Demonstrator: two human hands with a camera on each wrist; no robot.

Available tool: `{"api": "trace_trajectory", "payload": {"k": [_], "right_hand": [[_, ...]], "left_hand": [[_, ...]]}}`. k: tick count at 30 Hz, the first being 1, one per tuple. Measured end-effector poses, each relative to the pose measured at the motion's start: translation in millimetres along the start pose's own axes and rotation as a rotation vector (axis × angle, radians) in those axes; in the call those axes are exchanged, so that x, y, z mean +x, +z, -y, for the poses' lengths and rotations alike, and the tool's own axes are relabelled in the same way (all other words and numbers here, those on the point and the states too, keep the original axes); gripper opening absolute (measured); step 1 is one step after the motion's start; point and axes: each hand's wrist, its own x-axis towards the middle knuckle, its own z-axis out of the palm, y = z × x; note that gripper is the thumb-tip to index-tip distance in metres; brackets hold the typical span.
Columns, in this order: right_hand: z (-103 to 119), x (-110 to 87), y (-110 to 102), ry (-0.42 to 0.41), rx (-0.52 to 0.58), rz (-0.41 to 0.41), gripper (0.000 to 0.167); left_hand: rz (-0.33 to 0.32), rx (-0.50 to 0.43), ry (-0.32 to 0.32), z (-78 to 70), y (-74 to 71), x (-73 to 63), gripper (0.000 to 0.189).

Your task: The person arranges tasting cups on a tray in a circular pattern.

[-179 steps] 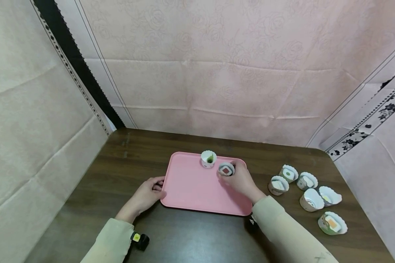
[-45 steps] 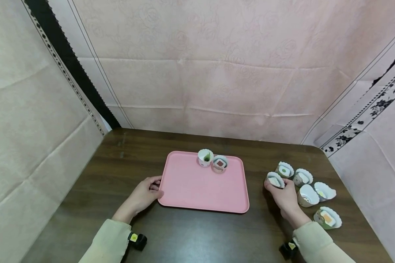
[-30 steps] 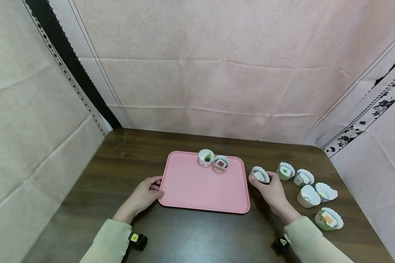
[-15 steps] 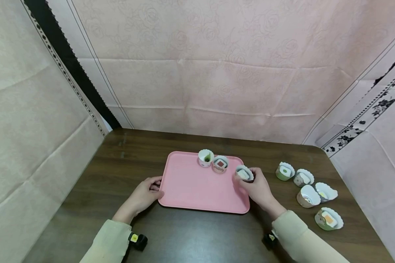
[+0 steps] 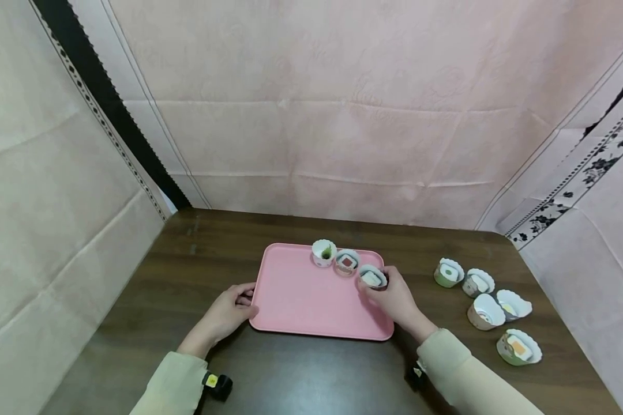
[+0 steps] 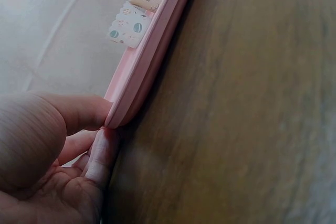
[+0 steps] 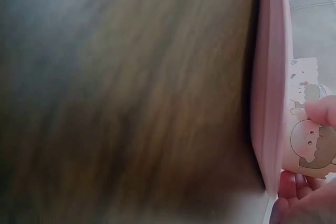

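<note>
Across the dark wooden table (image 5: 270, 374), as the head view has it, a pink tray (image 5: 306, 305) lies between the person's two hands. The left hand (image 5: 227, 314) pinches it by the left edge, close to the near corner. The right hand (image 5: 394, 297) has thumb and fingers curled round a scalloped paper cup (image 5: 372, 278) with something pale inside, over the tray's right part; I can't tell whether its base touches down. Just beyond it on the tray are a cup with a reddish square (image 5: 346, 263) and a white cup with a bit of green (image 5: 323, 253). Well off to the right, five more paper cups (image 5: 485, 312) stand on the wood.

From the left wrist, I see the digits squeezing the tray's corner, two cups showing past the pink rim, one bearing a cartoon face.

From the right wrist, the gripped cup shows its printed face just past the rim; the hand is partly cut off.
</note>
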Motion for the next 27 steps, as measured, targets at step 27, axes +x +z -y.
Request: {"api": "trace_trajectory", "payload": {"k": [27], "right_hand": [[4.8, 0.6, 5.9, 0.038, -0.062, 0.018, 0.058]], "left_hand": [[0.009, -0.002, 0.020, -0.1, 0.2, -0.3, 0.055]]}}
